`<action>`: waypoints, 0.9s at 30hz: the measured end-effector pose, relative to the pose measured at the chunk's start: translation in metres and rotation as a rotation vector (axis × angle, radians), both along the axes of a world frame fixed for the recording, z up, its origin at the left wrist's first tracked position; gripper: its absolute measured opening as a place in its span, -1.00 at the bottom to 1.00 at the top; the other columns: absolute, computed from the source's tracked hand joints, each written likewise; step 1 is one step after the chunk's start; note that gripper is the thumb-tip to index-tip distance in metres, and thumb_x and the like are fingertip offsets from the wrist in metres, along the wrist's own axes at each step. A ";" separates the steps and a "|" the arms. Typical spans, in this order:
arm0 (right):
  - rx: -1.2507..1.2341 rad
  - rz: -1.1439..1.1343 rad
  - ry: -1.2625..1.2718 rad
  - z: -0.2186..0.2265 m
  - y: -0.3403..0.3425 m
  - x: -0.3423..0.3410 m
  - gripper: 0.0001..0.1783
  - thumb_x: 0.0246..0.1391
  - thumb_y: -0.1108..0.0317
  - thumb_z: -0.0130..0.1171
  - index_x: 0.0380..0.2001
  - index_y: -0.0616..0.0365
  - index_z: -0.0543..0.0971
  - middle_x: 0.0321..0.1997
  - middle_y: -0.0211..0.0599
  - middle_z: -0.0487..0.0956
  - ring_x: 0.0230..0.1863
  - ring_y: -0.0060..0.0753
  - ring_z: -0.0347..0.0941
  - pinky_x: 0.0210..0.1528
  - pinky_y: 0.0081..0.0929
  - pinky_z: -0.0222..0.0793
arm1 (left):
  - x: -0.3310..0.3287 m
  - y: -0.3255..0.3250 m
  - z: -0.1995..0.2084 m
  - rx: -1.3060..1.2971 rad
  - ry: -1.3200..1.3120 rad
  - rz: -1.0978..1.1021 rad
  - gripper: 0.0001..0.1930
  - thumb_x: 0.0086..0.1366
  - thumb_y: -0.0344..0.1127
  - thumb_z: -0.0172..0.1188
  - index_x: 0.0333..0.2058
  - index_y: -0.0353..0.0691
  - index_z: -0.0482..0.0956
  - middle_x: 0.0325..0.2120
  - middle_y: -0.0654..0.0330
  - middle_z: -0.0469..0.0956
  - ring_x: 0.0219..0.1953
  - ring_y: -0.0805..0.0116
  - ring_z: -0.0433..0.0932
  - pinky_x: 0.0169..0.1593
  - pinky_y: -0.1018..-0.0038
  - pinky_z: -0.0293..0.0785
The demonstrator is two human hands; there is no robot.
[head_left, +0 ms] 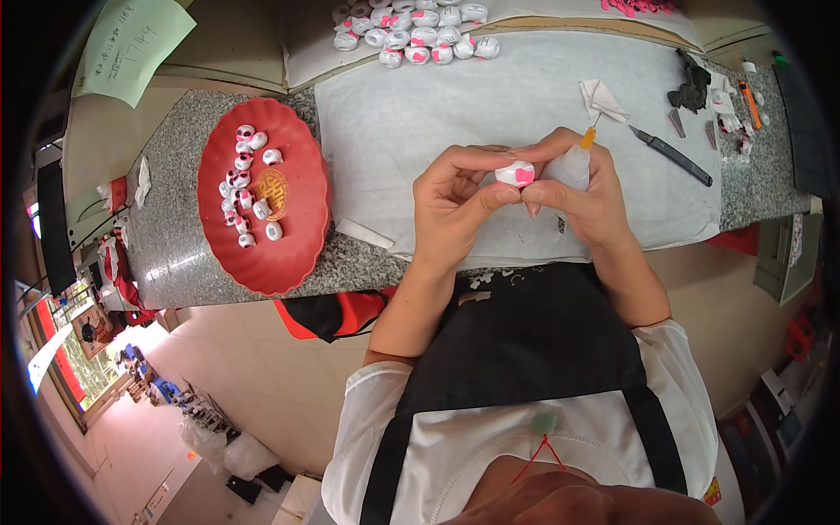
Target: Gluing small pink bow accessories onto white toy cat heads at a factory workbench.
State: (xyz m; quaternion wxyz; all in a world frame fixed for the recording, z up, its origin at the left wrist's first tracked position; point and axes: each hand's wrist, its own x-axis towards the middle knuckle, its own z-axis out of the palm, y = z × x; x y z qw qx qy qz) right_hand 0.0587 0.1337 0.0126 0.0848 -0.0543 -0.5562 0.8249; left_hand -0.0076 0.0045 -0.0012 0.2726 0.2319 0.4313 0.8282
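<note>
Midway: left hand fingers pinch one white-and-pink bead above the counter; right hand fingers clasp a glue bottle. Finished-looking beads lie far; the red tray at left holds more.

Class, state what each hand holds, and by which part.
Left hand pinches a small white-and-pink figure by its sides; right hand wraps the body of an orange-tipped glue bottle.

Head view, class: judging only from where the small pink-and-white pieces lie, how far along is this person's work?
Looks done: a cluster of white and pink pieces on the sheet at the far edge of the table. In hand: one piece pinched between the left hand and right hand, which also holds a small glue bottle. Probably left: the loose pieces in the red dish.
</note>
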 end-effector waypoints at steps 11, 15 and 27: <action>0.094 -0.042 -0.111 0.021 0.007 -0.002 -0.72 -0.25 0.49 0.10 -0.34 0.27 0.44 -0.61 -0.42 0.37 -0.60 -0.68 0.25 -0.58 -0.75 0.18 | -0.002 0.005 -0.001 0.022 -0.255 -0.049 -0.77 -0.01 -0.45 0.10 -0.33 -0.28 0.33 -0.33 0.03 0.41 -0.27 0.35 0.41 -0.22 0.51 0.36; 0.859 -0.338 -0.097 0.007 0.044 -0.001 -0.72 -0.26 0.51 0.08 -0.34 0.24 0.42 -0.51 -0.36 0.41 -0.47 -0.55 0.33 -0.44 -0.66 0.23 | -0.002 0.005 0.003 0.035 -0.341 -0.013 -0.73 -0.02 -0.43 0.10 -0.29 -0.23 0.32 -0.29 -0.04 0.39 -0.24 0.31 0.40 -0.17 0.52 0.34; 1.035 -0.475 -0.164 -0.001 0.064 0.008 -0.76 -0.28 0.53 0.08 -0.40 0.23 0.43 -0.39 -0.30 0.43 -0.32 -0.42 0.35 -0.23 -0.64 0.17 | -0.053 -0.072 0.038 -0.598 0.481 0.831 -0.79 -0.03 -0.53 0.05 -0.34 -0.32 0.36 -0.35 0.09 0.41 -0.25 0.37 0.36 -0.18 0.50 0.29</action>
